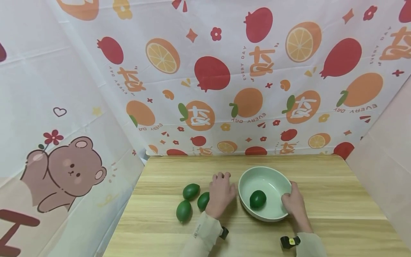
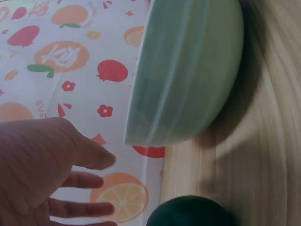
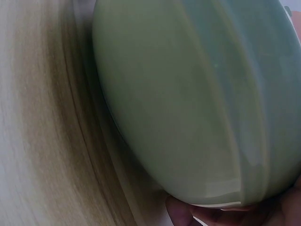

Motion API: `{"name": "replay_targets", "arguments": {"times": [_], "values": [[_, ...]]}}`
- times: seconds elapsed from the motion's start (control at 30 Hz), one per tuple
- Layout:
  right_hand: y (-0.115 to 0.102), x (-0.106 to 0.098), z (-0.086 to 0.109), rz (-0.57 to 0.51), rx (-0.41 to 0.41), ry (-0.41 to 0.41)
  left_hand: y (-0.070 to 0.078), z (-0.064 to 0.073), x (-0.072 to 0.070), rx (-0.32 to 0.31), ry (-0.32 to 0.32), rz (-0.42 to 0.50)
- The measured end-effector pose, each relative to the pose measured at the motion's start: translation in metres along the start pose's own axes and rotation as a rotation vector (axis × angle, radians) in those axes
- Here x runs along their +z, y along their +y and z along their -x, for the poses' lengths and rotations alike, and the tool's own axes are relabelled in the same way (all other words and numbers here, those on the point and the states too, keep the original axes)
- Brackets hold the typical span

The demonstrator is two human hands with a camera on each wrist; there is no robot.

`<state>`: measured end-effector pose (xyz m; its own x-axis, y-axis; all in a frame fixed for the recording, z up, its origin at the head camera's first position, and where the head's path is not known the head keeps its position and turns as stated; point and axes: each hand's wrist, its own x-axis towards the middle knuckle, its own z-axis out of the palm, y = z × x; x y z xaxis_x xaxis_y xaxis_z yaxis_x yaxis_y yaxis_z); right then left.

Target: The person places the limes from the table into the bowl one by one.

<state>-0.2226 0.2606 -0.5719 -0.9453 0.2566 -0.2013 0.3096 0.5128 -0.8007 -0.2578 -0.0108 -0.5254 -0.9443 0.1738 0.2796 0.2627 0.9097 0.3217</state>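
Observation:
A pale green bowl (image 1: 273, 185) stands on the wooden table, tipped slightly toward the viewer. One dark green lime (image 1: 258, 199) lies inside it. My right hand (image 1: 293, 201) grips the bowl's right rim, thumb over the inner side and fingers (image 3: 225, 216) against the outer wall. Left of the bowl, my left hand (image 1: 221, 194) hovers with its fingers extended and nothing in them. In the left wrist view a lime (image 2: 190, 212) sits below those fingers, apart from them. Another lime (image 1: 203, 201) is partly hidden behind the left hand.
Two more limes, one farther back (image 1: 191, 191) and one nearer (image 1: 184, 211), lie at the left on the wooden table (image 1: 154, 228). A fruit-printed cloth (image 1: 212, 107) hangs behind the table's far edge, and a cloth with a bear (image 1: 72, 171) hangs at the left.

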Motion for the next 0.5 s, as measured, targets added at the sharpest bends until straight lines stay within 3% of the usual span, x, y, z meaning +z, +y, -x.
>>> {"name": "replay_targets", "arguments": {"times": [0.13, 0.33, 0.5], "values": [[-0.0007, -0.0001, 0.0002, 0.0, 0.004, -0.004, -0.0048, 0.0022, 0.0034, -0.035, -0.007, -0.051], [-0.0011, -0.0002, 0.0002, -0.014, 0.01, -0.01, -0.0082, 0.0056, 0.0063, -0.032, -0.007, -0.078], [-0.0018, -0.0013, 0.0005, -0.013, 0.009, -0.008, -0.0084, 0.0068, 0.0079, -0.039, -0.046, -0.104]]}}
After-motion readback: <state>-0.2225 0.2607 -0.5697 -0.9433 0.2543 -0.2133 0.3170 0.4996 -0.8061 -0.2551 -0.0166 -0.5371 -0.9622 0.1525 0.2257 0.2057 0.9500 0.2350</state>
